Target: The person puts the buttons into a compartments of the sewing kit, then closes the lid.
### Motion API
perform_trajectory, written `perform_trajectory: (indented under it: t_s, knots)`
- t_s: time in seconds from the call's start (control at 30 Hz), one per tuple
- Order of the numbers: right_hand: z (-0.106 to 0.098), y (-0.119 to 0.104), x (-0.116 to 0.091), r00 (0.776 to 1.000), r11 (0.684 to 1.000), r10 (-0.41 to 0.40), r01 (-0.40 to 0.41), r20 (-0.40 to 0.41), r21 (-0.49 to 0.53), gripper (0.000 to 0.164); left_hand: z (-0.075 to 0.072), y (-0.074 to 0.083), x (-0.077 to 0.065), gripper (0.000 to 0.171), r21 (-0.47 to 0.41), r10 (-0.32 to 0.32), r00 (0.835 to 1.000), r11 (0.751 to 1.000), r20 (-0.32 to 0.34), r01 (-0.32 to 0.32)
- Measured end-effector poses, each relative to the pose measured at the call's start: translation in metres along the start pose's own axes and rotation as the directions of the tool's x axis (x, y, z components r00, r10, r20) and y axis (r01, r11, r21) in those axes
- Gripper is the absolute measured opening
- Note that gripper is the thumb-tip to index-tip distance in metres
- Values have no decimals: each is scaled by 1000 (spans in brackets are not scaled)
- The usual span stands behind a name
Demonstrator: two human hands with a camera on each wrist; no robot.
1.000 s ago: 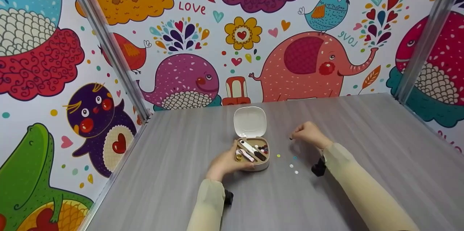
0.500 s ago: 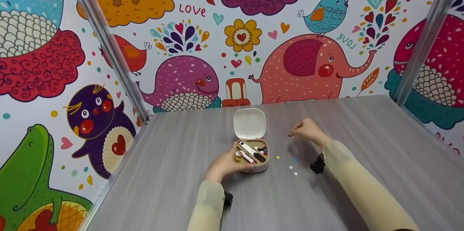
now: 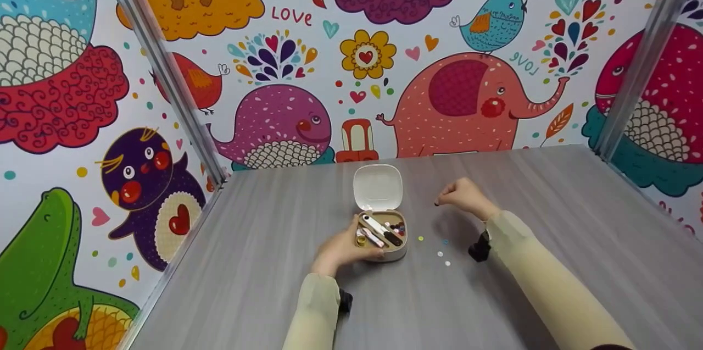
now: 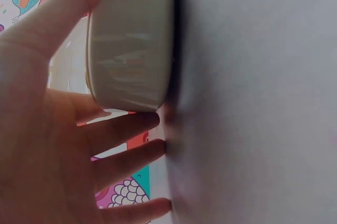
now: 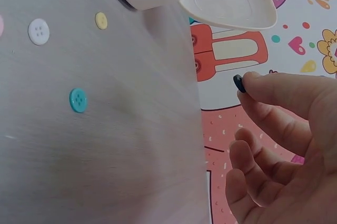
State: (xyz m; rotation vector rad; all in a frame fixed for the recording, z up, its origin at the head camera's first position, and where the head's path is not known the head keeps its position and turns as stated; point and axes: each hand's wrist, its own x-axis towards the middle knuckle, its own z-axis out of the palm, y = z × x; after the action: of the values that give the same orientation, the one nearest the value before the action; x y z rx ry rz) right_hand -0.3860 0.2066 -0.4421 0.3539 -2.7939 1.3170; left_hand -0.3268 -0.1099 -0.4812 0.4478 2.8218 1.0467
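Observation:
A small white sewing box [image 3: 396,254] stands on the table, its lid [image 3: 378,187] tipped up at the back. My left hand [image 3: 339,248] holds the box at its left side, thumb along the front wall and fingers spread round the corner. Between the thumb and index finger of my right hand [image 3: 466,199], a dark button [image 5: 238,83] is pinched, raised above the table to the right of the box. Inside the box lie a white-and-black tool [image 3: 383,228], a pinkish-white item [image 3: 373,237], a gold-coloured piece [image 3: 361,240] and several small buttons [image 3: 395,227].
Loose buttons lie right of the box: a yellow one [image 3: 420,238], a blue one [image 5: 78,100] and white ones, such as this white button [image 5: 39,31]. A patterned wall [image 3: 362,4] borders the grey table [image 3: 263,284] at the back and left.
My right hand has risen slightly with the dark button still pinched. The left hand keeps its hold on the box. The head view has shifted a little.

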Motion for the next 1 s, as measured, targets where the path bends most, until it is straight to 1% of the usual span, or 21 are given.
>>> perform_trajectory:
  t_s: [0.1,0.2,0.43,0.63,0.8,0.87,1.0]
  knots:
    - [2,1,1,1000,1000,-16,16,-8,-1,12,0,0,-1,118,5,5,1000,1000,1,-5]
    - [4,1,1,1000,1000,-14,14,-8,-4,11,0,0,-1,117,3,4,1000,1000,7,-4]
    - [11,-2,2,1000,1000,19,-19,1,16,10,0,-1,0,118,15,3,1000,1000,2,-3]
    - [19,-6,4,1000,999,-9,8,14,32,11,1,-3,2,119,0,5,1000,1000,6,-5]
    - [25,-9,4,1000,999,-2,1,28,45,10,2,-4,2,120,-10,1,1000,1000,9,-1]
    - [27,-9,5,1000,999,1,-2,29,45,10,2,-4,2,119,-14,4,1000,1000,8,-4]
    - [32,-10,9,1000,1000,3,-3,21,12,12,1,-2,2,118,-7,7,1000,1000,7,-6]
